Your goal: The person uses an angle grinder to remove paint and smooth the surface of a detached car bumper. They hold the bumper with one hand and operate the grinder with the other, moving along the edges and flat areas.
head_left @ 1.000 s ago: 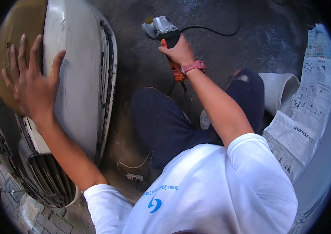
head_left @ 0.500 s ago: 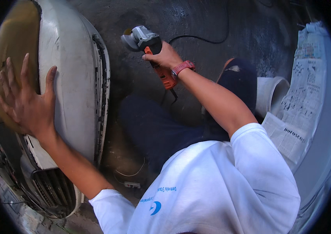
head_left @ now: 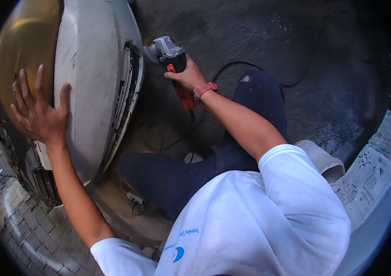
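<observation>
Fingers spread, my left hand (head_left: 43, 115) rests flat where a gold-brown car panel (head_left: 27, 46) meets the off-white car body part (head_left: 94, 73), which looks like a bumper. My right hand (head_left: 190, 76), with a red watch on its wrist, grips an angle grinder (head_left: 167, 49) with a grey head and an orange and black body. The grinder's round disc is beside the right edge of the off-white part, close to its dark, chipped slot (head_left: 127, 87). Whether the disc touches that edge, or is spinning, I cannot tell.
A black cord (head_left: 232, 64) curves over the dark floor to the right of the grinder. My bent legs (head_left: 167, 179) are below it. A pale bucket-like container (head_left: 320, 158) and newspaper sheets (head_left: 365, 177) lie at the right. Paving bricks (head_left: 34, 230) show at lower left.
The grinder has come nearer to the off-white part's right edge. My view has shifted, and my legs have changed position. The left hand stays flat on the panels.
</observation>
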### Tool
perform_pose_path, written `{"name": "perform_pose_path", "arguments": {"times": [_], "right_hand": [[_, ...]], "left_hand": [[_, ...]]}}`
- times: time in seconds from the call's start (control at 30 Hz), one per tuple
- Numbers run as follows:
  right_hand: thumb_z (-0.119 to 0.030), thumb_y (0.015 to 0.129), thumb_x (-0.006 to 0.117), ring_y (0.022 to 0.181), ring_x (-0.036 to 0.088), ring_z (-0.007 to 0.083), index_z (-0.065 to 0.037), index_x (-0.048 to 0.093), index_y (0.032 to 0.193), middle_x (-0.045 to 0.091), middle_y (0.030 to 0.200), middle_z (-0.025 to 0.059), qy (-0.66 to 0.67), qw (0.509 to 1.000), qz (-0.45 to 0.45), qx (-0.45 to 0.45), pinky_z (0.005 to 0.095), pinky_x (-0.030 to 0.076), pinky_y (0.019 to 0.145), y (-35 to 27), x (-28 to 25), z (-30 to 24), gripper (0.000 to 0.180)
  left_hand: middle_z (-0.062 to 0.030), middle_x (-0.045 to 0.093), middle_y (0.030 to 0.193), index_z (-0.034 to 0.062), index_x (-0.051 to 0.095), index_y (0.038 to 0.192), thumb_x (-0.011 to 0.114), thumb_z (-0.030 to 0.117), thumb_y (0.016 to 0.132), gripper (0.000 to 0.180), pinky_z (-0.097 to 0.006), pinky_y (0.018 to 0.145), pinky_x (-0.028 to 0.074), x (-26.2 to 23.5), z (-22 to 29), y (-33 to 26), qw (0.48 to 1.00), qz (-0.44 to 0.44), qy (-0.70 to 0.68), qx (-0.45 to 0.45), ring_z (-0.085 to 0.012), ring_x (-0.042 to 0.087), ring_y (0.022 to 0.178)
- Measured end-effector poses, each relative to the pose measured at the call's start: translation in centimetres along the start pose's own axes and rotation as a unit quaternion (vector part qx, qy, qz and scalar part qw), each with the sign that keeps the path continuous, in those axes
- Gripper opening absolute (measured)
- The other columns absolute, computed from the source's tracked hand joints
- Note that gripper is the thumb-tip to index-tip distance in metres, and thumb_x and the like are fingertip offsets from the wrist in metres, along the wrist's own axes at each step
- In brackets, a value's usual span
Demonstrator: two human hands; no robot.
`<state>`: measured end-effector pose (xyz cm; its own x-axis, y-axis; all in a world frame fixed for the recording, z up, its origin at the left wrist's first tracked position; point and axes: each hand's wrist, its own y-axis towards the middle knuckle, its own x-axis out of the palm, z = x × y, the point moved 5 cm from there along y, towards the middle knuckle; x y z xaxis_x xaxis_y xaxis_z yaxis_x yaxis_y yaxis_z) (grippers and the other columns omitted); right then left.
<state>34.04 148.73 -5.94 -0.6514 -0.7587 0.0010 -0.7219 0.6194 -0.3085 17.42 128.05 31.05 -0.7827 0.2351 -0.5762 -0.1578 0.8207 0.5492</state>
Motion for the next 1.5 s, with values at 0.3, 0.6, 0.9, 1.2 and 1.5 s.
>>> {"name": "perform_pose_path", "arguments": {"times": [0.3,0.6,0.9,1.2,1.5], "right_hand": [[-0.046,0.070,0.096,0.133,0.067,0.0449,0.004,0.049,0.155,0.068,0.141,0.0313,-0.012,0.997,-0.079,-0.023,0.0491,0.053,0.115,1.1,1.2,0.2,0.110],[-0.044,0.067,0.095,0.129,0.069,0.0467,0.006,0.051,0.151,0.070,0.136,0.0323,0.009,0.998,-0.052,-0.033,0.0493,0.055,0.112,1.5,1.6,-0.2,0.107],[-0.053,0.068,0.095,0.142,0.062,0.0447,0.013,0.042,0.161,0.061,0.151,0.0355,0.026,0.996,-0.082,-0.007,0.0449,0.048,0.122,1.6,2.0,-0.4,0.126],[-0.048,0.064,0.096,0.130,0.068,0.0476,0.007,0.056,0.143,0.069,0.136,0.0343,0.056,0.996,-0.057,-0.048,0.0490,0.054,0.113,1.7,2.6,0.1,0.103],[-0.046,0.067,0.095,0.134,0.066,0.0443,0.006,0.055,0.148,0.068,0.141,0.0309,0.075,0.994,-0.066,-0.034,0.0472,0.052,0.117,2.1,3.4,0.6,0.104]], "left_hand": [[0.0018,0.035,0.181,0.0454,0.043,0.169,0.058,0.084,0.095,0.085,-0.063,0.129,0.025,-0.2,0.6,0.7,0.998,-0.033,0.052,0.031,-0.0303,0.031,0.167],[-0.0052,0.036,0.180,0.0426,0.041,0.170,0.052,0.084,0.098,0.083,-0.067,0.127,0.027,-0.1,0.7,0.6,0.995,-0.053,0.072,0.043,-0.0369,0.033,0.165],[-0.0056,0.036,0.180,0.0409,0.044,0.169,0.052,0.084,0.098,0.084,-0.067,0.127,0.025,0.0,0.8,0.5,0.995,-0.053,0.071,0.045,-0.0364,0.031,0.165],[-0.0059,0.036,0.180,0.0388,0.045,0.168,0.053,0.082,0.099,0.082,-0.067,0.128,0.024,-0.2,1.1,0.6,0.995,-0.054,0.065,0.050,-0.0358,0.031,0.165],[-0.0057,0.035,0.180,0.0400,0.043,0.169,0.051,0.082,0.100,0.081,-0.067,0.129,0.023,-0.1,0.9,0.6,0.995,-0.051,0.067,0.058,-0.0352,0.029,0.166]]}}
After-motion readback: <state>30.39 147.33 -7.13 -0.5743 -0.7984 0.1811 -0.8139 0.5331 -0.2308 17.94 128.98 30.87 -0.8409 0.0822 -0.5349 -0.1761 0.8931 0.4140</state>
